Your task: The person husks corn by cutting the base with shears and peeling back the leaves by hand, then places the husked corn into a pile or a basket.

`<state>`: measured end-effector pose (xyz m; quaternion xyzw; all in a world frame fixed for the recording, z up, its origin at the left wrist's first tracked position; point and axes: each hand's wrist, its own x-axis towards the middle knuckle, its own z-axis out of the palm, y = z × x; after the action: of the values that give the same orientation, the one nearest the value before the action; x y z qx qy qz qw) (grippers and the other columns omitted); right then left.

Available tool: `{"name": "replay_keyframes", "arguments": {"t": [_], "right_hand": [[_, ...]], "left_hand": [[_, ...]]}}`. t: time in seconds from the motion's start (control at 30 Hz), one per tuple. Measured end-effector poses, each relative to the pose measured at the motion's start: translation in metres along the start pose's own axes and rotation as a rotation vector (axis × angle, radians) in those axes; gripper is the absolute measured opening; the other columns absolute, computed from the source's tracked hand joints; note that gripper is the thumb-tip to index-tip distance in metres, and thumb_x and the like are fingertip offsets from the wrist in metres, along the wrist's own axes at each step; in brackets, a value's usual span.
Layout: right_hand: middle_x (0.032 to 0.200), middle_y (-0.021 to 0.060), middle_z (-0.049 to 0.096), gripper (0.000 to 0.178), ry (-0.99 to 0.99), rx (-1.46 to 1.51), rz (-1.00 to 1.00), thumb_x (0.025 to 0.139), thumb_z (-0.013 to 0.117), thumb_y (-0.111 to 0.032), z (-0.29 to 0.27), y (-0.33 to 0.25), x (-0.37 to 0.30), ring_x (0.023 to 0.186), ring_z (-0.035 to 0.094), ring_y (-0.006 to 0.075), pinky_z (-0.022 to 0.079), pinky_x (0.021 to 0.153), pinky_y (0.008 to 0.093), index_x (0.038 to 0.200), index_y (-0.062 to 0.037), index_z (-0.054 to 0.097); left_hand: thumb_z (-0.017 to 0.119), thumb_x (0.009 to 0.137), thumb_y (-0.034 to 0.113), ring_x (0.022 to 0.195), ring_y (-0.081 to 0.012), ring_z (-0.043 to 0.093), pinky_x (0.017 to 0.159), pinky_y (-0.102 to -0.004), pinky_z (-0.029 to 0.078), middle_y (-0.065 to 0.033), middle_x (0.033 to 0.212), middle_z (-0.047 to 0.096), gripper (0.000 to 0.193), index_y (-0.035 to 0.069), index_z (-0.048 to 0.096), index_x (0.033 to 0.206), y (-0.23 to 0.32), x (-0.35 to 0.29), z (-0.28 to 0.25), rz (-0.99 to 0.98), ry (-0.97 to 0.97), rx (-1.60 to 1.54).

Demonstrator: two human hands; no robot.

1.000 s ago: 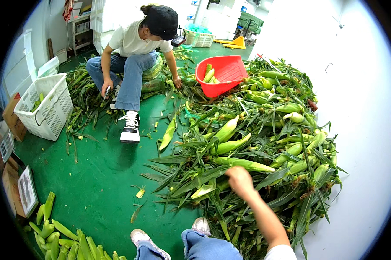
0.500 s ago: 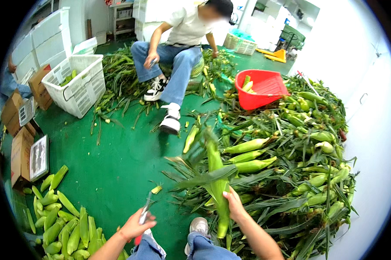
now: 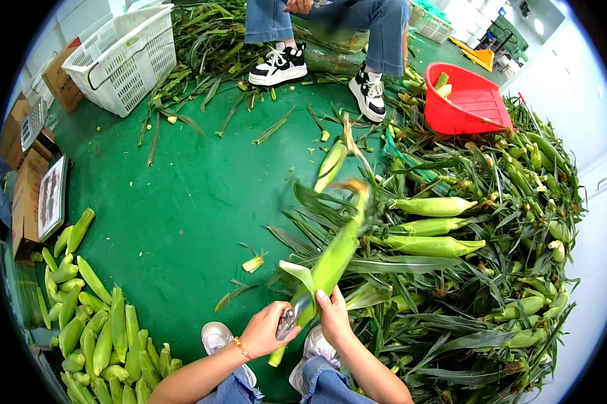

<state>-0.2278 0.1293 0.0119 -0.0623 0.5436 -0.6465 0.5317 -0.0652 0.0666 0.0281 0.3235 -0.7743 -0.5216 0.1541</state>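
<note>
An ear of corn [image 3: 334, 259] in green husk slants up in front of me, its brown silk end pointing away and its stalk end down between my shoes. My right hand [image 3: 332, 315] is closed around its lower part. My left hand [image 3: 268, 328] is closed on a silver bladed hand tool [image 3: 287, 322], pressed against the husk near the stalk end; the fingers partly hide the tool. A pale husk leaf [image 3: 297, 273] stands away from the ear just above the tool. Several husked ears [image 3: 433, 246] lie on the leafy heap to the right.
A large heap of corn and leaves [image 3: 465, 337] fills the right side, with a red scoop [image 3: 461, 108] on its far part. Trimmed ears [image 3: 101, 347] are piled at lower left. A white crate [image 3: 125, 64], cardboard box [image 3: 31, 195] and scale [image 3: 51, 198] stand left. A person [image 3: 377, 40] sits ahead.
My left hand has come rightward with the tool, from apart to against the ear. The ear now leans right, and its long drooping leaf no longer hangs across it. The whole view has shifted.
</note>
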Motion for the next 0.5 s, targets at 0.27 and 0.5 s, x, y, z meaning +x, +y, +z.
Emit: {"name": "replay_keyframes", "arguments": {"t": [0.27, 0.5], "right_hand": [[0.108, 0.0037, 0.055, 0.046, 0.402, 0.114, -0.312, 0.080, 0.069, -0.015, -0.008, -0.041, 0.007, 0.090, 0.056, 0.0147, 0.048, 0.074, 0.0273, 0.118, -0.0085, 0.045], [0.115, 0.0062, 0.050, 0.049, 0.338, 0.294, -0.388, 0.080, 0.066, -0.011, -0.006, -0.039, -0.015, 0.103, 0.053, 0.0192, 0.045, 0.089, 0.0358, 0.122, -0.0072, 0.041]], "left_hand": [[0.065, 0.074, 0.008, 0.096, -0.0260, 0.054, 0.084, -0.0374, 0.042, -0.0107, 0.101, 0.053, 0.057, 0.008, 0.039, 0.124, 0.034, 0.003, -0.027, -0.226, 0.108, -0.284], [0.058, 0.083, 0.009, 0.102, -0.0161, 0.056, 0.066, -0.0264, 0.045, -0.0047, 0.110, 0.051, 0.072, 0.021, 0.019, 0.143, 0.030, -0.015, 0.000, -0.882, -0.522, -1.368]]}}
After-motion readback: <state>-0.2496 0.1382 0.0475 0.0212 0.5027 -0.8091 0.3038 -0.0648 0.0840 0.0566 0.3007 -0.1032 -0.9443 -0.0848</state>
